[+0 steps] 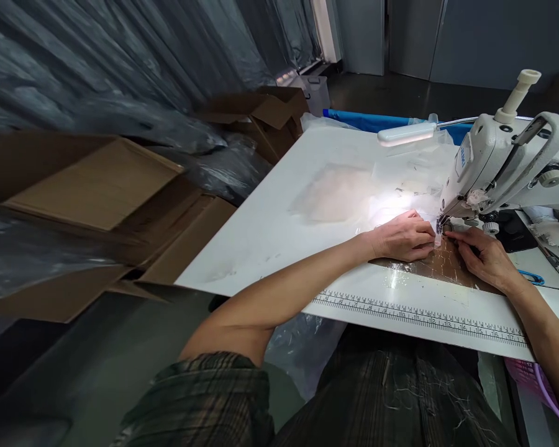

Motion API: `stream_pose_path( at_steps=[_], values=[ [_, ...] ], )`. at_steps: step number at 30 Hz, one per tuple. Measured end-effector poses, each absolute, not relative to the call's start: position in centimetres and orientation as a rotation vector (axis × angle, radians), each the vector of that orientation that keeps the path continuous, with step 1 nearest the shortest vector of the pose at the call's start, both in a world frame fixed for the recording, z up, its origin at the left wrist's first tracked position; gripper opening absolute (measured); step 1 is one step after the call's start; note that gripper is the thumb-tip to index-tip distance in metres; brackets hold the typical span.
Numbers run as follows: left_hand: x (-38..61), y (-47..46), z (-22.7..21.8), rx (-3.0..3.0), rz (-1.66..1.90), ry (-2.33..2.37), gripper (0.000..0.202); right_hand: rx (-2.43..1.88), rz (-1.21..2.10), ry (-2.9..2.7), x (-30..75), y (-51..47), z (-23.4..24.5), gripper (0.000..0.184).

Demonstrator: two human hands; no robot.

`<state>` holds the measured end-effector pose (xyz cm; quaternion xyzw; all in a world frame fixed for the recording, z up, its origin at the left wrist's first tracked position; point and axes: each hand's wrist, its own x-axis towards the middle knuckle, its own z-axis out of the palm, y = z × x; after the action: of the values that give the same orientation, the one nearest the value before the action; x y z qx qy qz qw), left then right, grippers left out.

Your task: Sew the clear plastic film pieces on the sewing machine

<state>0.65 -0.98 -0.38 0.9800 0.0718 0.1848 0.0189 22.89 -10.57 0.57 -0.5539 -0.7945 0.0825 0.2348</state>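
Note:
A white sewing machine [475,161] stands at the right of the table, its presser foot [441,225] lowered close to the work. My left hand [406,236] is just left of the foot, fingers curled and pressed together at the edge of a small, thin white piece of fabric [438,239]. To the right of the foot, my right hand [483,256] rests with its index finger stretched toward the needle and the thumb apart. Beneath both hands is a shiny brown sheet [433,266]. The fingertips partly hide the fabric.
A printed ruler [414,313] runs along the front edge of the white table [261,248]. A lamp [407,133] lights the needle area. Pale sheer fabric [335,192] lies at the left. Open cardboard boxes [97,186] stand beyond. A blue clip [531,277] lies at right.

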Motion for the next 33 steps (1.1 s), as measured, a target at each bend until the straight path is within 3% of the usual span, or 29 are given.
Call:
stream_pose_path(
  at_steps=[33],
  values=[
    [0.1,-1.3,0.9,3.172,0.433,0.284,0.038,-1.625,-0.268,-2.495,21.0,-11.4,0.4,0.040]
  ],
)
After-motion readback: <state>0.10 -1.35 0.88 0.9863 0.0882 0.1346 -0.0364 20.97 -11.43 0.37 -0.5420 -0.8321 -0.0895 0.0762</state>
